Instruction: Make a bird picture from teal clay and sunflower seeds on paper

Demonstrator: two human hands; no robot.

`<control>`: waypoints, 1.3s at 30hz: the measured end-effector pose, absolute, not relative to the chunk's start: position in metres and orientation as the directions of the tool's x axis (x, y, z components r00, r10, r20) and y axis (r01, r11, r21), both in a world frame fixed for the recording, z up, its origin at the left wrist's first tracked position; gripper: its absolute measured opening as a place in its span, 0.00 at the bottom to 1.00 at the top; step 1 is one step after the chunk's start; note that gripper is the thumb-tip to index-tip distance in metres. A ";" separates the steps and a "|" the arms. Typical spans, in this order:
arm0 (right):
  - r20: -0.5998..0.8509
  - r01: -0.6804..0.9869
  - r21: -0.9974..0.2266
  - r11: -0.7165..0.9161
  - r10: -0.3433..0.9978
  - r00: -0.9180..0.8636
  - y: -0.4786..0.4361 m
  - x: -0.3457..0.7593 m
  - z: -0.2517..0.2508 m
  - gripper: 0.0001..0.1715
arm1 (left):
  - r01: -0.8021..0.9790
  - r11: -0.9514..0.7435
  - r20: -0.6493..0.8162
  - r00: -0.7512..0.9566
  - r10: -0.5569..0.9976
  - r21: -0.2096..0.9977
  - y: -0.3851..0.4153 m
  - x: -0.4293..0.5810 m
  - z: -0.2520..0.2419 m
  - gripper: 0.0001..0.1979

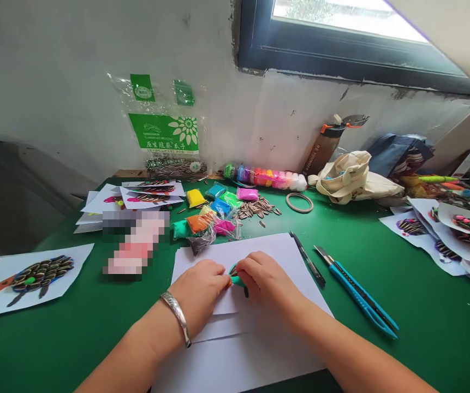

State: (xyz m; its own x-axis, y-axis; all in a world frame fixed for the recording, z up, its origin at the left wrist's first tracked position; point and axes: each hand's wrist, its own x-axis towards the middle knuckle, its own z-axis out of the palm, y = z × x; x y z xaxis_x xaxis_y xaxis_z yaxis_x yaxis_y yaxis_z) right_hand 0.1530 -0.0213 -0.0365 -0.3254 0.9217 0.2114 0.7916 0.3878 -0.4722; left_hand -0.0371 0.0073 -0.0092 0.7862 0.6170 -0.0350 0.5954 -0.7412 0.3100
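Both my hands rest on white paper sheets [259, 349] on the green table. My left hand [200, 289], with a silver bracelet on the wrist, and my right hand [261, 278] meet fingertip to fingertip, both closed on a small teal piece of clay [235, 279]. A dark seed or stem pokes out under my right fingers. Behind the paper lie several bags of coloured clay [214, 215] and a pile of sunflower seeds [257, 208].
Two blue utility knives [357, 292] and a dark pen [308, 265] lie right of the paper. A finished seed bird picture [34, 275] sits at left, and more seed pictures [456, 234] at right. A tape ring [299, 202], a clay tube, a bottle, and a cloth bag stand along the wall.
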 end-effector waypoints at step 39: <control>0.277 0.878 -0.318 0.356 0.921 -0.273 -0.021 0.164 -0.027 0.11 | 0.661 -0.723 -0.183 0.751 0.635 0.202 0.006 -0.030 -0.005 0.13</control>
